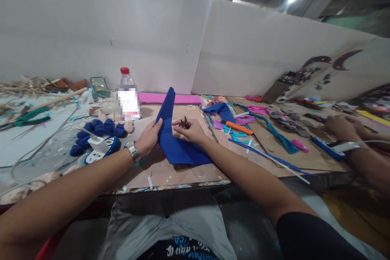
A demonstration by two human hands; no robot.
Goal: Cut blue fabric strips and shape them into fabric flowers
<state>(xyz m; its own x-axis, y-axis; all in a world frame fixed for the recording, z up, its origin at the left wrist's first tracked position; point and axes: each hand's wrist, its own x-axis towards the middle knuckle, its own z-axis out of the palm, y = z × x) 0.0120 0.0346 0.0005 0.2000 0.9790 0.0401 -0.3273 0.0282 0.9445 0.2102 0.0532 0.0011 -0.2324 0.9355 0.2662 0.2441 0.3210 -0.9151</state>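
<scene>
My left hand [150, 137], with a metal watch at the wrist, pinches the edge of a folded blue cloth [169, 140]. The cloth stands up in a narrow fold above my fingers, and its wide lower part spreads over the table. Close to the right of that upright fold, my right hand [192, 130] is closed around small dark scissors [184, 122]. Their short pointed blades poke up between the fingers; the handles are hidden in the palm. Blue cloth also lies beneath my right wrist.
On the left are blue fabric rosettes [102, 128], a white-and-blue power strip [103, 149], a red-capped bottle [125, 76] and green-handled pliers [30, 117]. To the right lie an orange cutter [239, 127] and cloth scraps. A co-worker's hands [344, 128] are at far right.
</scene>
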